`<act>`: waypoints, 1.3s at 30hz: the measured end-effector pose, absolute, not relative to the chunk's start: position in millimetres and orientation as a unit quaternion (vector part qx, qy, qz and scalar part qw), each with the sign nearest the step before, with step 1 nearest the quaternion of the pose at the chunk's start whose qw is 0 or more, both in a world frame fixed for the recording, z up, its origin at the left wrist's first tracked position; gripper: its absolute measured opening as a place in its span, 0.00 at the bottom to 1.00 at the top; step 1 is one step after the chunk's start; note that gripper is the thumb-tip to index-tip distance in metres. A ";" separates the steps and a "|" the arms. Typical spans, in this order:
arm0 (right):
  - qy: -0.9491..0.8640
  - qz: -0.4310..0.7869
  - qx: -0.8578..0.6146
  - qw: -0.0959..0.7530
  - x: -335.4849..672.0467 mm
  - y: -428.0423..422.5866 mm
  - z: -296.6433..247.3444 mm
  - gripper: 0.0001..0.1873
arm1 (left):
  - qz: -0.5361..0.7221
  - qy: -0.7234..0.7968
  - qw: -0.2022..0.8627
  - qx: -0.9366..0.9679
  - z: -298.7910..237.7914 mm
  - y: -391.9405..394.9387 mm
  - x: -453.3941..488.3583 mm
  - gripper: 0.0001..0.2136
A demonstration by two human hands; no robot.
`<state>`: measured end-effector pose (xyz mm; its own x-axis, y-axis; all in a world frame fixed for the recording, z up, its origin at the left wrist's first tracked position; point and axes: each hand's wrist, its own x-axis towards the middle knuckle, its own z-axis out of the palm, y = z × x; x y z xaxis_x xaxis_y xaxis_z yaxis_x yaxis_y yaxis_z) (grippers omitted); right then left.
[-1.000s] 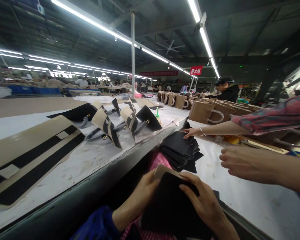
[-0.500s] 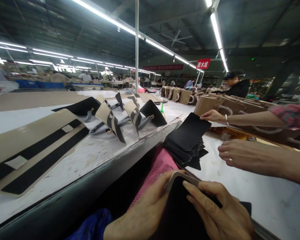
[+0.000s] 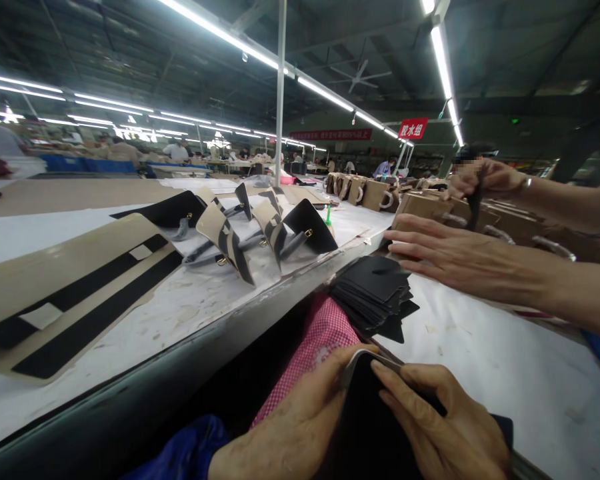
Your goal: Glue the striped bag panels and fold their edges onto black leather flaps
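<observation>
Close in front of me is a black panel (image 3: 367, 420) with a pale, rounded edge, bent between my hands. My left hand (image 3: 290, 420) grips its left edge, with the thumb near the top corner. On its right side my right hand (image 3: 440, 413) presses with the fingertips against the black face near that corner. The lower part of the panel runs out of view. Just beyond my hands a stack of black flat pieces (image 3: 373, 287) lies on the white table, beside a pink checked cloth (image 3: 315, 353).
A co-worker's hands (image 3: 460, 257) reach in from the right above the stack, one holding a dark piece (image 3: 475, 200). On the left table lie a beige panel with black strips (image 3: 80, 293) and several curved flaps with buckles (image 3: 225, 243). Brown bags (image 3: 425, 207) stand behind.
The co-worker has lifted a black piece off the stack and raised it, the other hand moving up and left over the table. My hands keep nearly the same hold on the panel.
</observation>
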<state>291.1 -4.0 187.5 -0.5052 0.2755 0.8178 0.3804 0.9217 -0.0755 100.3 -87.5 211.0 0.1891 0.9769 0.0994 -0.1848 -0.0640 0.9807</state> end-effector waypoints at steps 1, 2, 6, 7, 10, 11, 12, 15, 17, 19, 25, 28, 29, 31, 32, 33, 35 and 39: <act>-0.867 -0.052 -0.181 0.461 291.9 -2.0 188.3 0.30 | 0.506 0.385 0.571 0.519 212.2 -87.9 100.4 0.20; -0.872 -0.044 -0.167 0.458 292.8 0.3 189.2 0.28 | 0.500 0.386 0.574 0.521 213.0 -88.3 100.3 0.21; -0.883 -0.008 -0.139 0.449 294.9 6.4 190.3 0.23 | 0.477 0.407 0.547 0.554 211.7 -89.7 98.5 0.21; -0.880 -0.006 -0.149 0.451 294.7 6.2 189.5 0.24 | 0.474 0.412 0.535 0.566 211.1 -89.8 97.9 0.21; -0.873 0.000 -0.174 0.456 293.3 2.5 184.9 0.26 | 0.468 0.418 0.512 0.586 211.6 -89.7 95.9 0.20; -0.869 0.006 -0.181 0.460 293.0 1.2 183.2 0.26 | 0.466 0.423 0.505 0.590 212.6 -89.6 95.3 0.19; -0.867 0.013 -0.185 0.463 292.8 0.0 181.7 0.25 | 0.462 0.428 0.495 0.599 213.7 -89.5 94.6 0.19; -0.867 0.014 -0.186 0.463 292.7 -2.2 180.0 0.26 | 0.462 0.436 0.452 0.627 216.3 -89.4 93.1 0.19; -0.870 -0.002 -0.187 0.457 292.5 -3.8 180.6 0.28 | 0.475 0.437 0.431 0.631 216.4 -89.4 93.1 0.19; -0.868 -0.012 -0.196 0.455 291.6 -5.7 181.4 0.30 | 0.487 0.446 0.415 0.626 215.7 -89.6 93.8 0.20; -0.873 0.021 -0.179 0.453 289.9 -5.7 183.9 0.28 | 0.476 0.460 0.395 0.637 215.6 -90.9 94.0 0.20; -0.882 0.000 -0.157 0.443 289.8 -4.6 187.7 0.31 | 0.478 0.457 0.372 0.651 214.8 -92.3 92.1 0.18; -0.884 -0.007 -0.155 0.441 289.4 -5.0 188.9 0.32 | 0.480 0.459 0.359 0.655 213.9 -92.9 91.7 0.17; -0.886 -0.011 -0.155 0.438 288.4 -7.0 190.8 0.35 | 0.481 0.469 0.336 0.660 210.9 -94.0 91.7 0.15; -0.888 -0.009 -0.152 0.434 287.9 -8.5 191.4 0.35 | 0.480 0.477 0.328 0.660 209.0 -94.5 92.1 0.14; -0.890 -0.009 -0.148 0.430 287.3 -10.0 191.8 0.35 | 0.476 0.486 0.318 0.660 206.8 -94.9 92.7 0.13; -0.897 -0.012 -0.139 0.420 286.2 -12.6 192.0 0.33 | 0.465 0.509 0.286 0.666 202.0 -95.3 94.0 0.12; -0.899 -0.022 -0.122 0.420 282.0 -13.3 191.5 0.27 | 0.453 0.544 0.204 0.676 194.9 -94.5 95.8 0.13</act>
